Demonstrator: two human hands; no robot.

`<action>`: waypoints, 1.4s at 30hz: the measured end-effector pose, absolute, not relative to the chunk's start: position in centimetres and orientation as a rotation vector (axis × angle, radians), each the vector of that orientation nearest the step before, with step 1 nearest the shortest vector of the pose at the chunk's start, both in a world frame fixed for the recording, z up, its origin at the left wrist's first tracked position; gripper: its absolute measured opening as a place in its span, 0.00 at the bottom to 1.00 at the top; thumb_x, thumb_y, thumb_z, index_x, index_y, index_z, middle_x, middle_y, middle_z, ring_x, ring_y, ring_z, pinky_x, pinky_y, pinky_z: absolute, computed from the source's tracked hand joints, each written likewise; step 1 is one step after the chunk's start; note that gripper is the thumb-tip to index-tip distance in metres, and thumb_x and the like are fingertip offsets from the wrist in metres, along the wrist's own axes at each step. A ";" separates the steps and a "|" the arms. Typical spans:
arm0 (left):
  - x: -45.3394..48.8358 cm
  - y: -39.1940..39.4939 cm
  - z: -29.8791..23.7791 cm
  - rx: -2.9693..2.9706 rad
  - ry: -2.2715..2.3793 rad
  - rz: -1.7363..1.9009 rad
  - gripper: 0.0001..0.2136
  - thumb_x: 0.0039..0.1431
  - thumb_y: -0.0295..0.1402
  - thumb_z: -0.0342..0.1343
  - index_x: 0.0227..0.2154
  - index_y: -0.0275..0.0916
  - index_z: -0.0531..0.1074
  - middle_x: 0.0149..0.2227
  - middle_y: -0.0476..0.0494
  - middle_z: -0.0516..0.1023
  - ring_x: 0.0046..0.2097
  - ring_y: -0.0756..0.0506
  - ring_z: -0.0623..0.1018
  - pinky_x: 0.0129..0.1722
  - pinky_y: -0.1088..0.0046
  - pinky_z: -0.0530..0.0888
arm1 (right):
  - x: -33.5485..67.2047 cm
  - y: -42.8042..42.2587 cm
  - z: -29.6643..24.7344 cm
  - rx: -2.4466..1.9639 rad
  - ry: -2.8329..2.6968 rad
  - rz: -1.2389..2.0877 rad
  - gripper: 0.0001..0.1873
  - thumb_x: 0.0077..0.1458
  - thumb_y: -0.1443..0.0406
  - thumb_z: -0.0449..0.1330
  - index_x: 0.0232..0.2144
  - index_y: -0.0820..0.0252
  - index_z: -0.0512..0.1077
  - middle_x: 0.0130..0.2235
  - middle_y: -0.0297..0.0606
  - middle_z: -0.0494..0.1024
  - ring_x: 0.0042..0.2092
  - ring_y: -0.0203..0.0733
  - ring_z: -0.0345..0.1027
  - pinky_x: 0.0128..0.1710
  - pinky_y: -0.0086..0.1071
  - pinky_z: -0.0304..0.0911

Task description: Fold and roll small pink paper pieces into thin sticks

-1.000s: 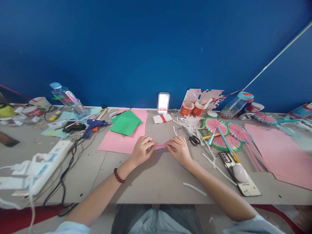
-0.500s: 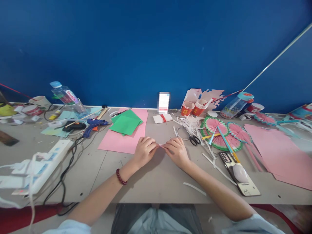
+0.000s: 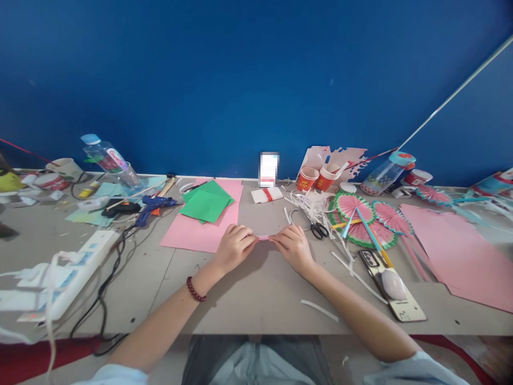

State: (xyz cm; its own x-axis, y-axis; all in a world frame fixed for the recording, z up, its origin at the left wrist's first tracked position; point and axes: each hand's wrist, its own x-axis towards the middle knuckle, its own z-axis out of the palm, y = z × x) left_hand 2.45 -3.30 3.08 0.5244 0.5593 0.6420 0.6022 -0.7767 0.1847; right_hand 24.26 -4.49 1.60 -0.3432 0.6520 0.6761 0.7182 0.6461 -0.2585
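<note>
A narrow pink paper strip stretches between my two hands above the grey table. My left hand, with a dark red bead bracelet at the wrist, pinches its left end. The right end sits between the thumb and fingers of my right hand. My fingertips hide both ends of the strip. Beyond my left hand lies a pink sheet with green paper squares on top. Black-handled scissors rest just past my right hand.
Right of my hands are white paper shreds, watermelon-patterned paper fans, a phone with a grey mouse on it, and red paper cups. On the left are a blue glue gun, a power strip and a plastic bottle.
My hands have drawn slightly apart, and more of the pink strip shows between them. Both hands still pinch it. Other things on the table keep their places.
</note>
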 end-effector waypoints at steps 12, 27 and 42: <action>3.1 -3.8 3.0 -2.661 -1.032 -1.081 0.05 0.62 0.31 0.52 0.34 0.41 0.73 0.29 0.48 0.74 0.34 0.48 0.71 0.36 0.67 0.63 | 23.3 -5.1 2.0 -1.035 -2.066 -0.031 0.08 0.58 0.68 0.57 0.30 0.56 0.76 0.29 0.36 0.77 0.35 0.40 0.65 0.36 0.35 0.58; 2.9 -3.6 3.0 -2.645 -1.077 -1.134 0.08 0.62 0.28 0.49 0.29 0.40 0.71 0.28 0.48 0.74 0.33 0.48 0.70 0.35 0.68 0.63 | 24.0 -4.8 2.2 -1.009 -2.155 0.034 0.14 0.56 0.58 0.61 0.43 0.58 0.74 0.36 0.40 0.78 0.38 0.43 0.67 0.40 0.38 0.61; 2.2 -3.1 2.9 -2.648 -1.079 -1.206 0.08 0.60 0.38 0.56 0.35 0.40 0.75 0.31 0.47 0.74 0.34 0.47 0.70 0.37 0.68 0.65 | 25.1 -3.8 1.4 -1.059 -1.974 0.123 0.09 0.61 0.66 0.55 0.33 0.58 0.76 0.30 0.38 0.76 0.35 0.41 0.66 0.37 0.36 0.61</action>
State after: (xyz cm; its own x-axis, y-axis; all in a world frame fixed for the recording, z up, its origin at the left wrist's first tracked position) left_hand 2.21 -3.15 2.93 0.4562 0.5784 0.6762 0.6084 -0.7573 0.2373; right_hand 25.10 -3.84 1.38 -0.2613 0.7172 0.6461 0.6314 0.6333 -0.4476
